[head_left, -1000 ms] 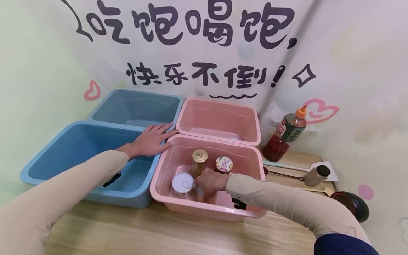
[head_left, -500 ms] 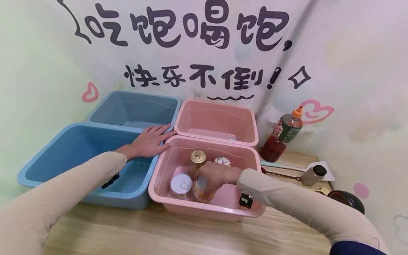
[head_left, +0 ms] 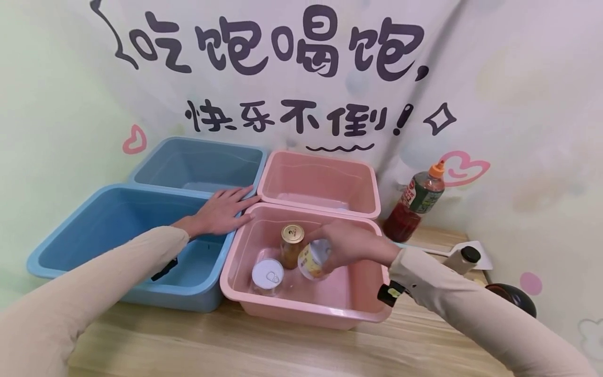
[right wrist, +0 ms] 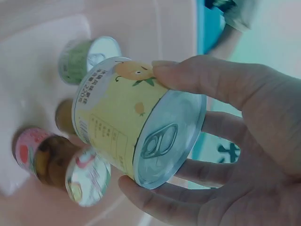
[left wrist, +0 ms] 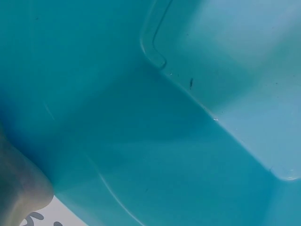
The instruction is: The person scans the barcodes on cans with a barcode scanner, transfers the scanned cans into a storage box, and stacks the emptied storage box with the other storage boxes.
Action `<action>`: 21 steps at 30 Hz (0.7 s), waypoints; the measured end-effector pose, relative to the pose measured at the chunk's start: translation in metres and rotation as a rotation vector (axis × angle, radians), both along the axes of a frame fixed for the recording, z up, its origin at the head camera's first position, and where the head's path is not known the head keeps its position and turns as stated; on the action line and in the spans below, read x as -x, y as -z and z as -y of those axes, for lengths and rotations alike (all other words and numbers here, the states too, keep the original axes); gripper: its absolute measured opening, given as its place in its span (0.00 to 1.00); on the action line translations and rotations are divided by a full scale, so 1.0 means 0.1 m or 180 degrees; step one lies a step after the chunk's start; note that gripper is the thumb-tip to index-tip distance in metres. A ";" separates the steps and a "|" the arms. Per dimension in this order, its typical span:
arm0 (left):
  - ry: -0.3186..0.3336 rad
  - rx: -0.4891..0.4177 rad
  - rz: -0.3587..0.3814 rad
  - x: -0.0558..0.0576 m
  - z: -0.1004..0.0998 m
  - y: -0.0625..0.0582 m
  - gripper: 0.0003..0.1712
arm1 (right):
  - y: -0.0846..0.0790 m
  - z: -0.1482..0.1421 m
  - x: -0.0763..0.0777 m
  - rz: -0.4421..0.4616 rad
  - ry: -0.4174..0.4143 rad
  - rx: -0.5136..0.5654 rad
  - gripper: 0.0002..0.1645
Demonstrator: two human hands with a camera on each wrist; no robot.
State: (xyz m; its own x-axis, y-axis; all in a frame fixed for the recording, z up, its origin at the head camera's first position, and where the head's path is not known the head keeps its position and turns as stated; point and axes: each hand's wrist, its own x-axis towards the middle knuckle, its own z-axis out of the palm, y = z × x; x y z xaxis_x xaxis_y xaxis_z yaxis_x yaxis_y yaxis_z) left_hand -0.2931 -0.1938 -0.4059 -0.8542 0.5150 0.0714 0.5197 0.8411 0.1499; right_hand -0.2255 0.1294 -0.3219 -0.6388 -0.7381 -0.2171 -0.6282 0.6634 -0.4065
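Note:
My right hand (head_left: 348,242) holds a yellow pull-tab can (head_left: 308,263) tilted inside the front pink tub (head_left: 363,293). In the right wrist view, thumb and fingers span the can's sides near its silver lid. Left of it in the tub stand a gold-topped can (head_left: 292,234) and a pull-tab can with a white lid (head_left: 267,274), whose label is green in the right wrist view. A jar with a fruit-patterned lid (right wrist: 88,176) shows there too; my right hand hides it from the head view. My left hand (head_left: 219,212) rests, fingers spread, on the rims where the tubs meet.
A front blue tub (head_left: 99,220), a back blue tub (head_left: 202,162) and a back pink tub (head_left: 320,178) adjoin. To the right are a bottle of red sauce (head_left: 414,204), a black-capped container (head_left: 464,259), a white spatula (head_left: 478,254) and a dark bowl (head_left: 513,298).
My right hand has gripped the yellow can, lifted it from the front of the pink tub and moved it back and rightward, tilting it. The left hand stays in place.

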 end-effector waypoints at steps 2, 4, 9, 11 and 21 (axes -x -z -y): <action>-0.0005 -0.0008 -0.0001 -0.01 0.00 0.00 0.36 | -0.06 -0.10 -0.01 -0.0084 0.0045 0.0044 0.34; -0.0011 0.0001 -0.0004 -0.01 0.01 0.01 0.36 | -0.11 -0.20 -0.02 -0.0093 0.0152 0.0090 0.35; -0.0012 0.0007 0.0007 -0.02 0.00 0.02 0.35 | -0.21 -0.49 -0.06 -0.0085 0.0502 0.0210 0.37; -0.0024 -0.0001 0.0026 -0.03 0.01 0.02 0.35 | -0.23 -0.62 -0.08 -0.0141 0.0616 0.0252 0.36; -0.0036 -0.0025 0.0046 -0.03 0.00 0.01 0.35 | -0.25 -1.21 -0.18 -0.0234 0.1059 0.0322 0.38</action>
State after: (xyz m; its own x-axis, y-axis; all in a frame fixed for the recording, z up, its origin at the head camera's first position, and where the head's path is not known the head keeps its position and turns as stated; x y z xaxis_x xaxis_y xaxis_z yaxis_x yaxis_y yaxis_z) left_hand -0.2904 -0.1939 -0.4068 -0.8609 0.5049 0.0630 0.5080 0.8456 0.1639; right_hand -0.2072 0.2500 -0.2968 -0.8591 -0.5023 -0.0981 -0.4145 0.7953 -0.4423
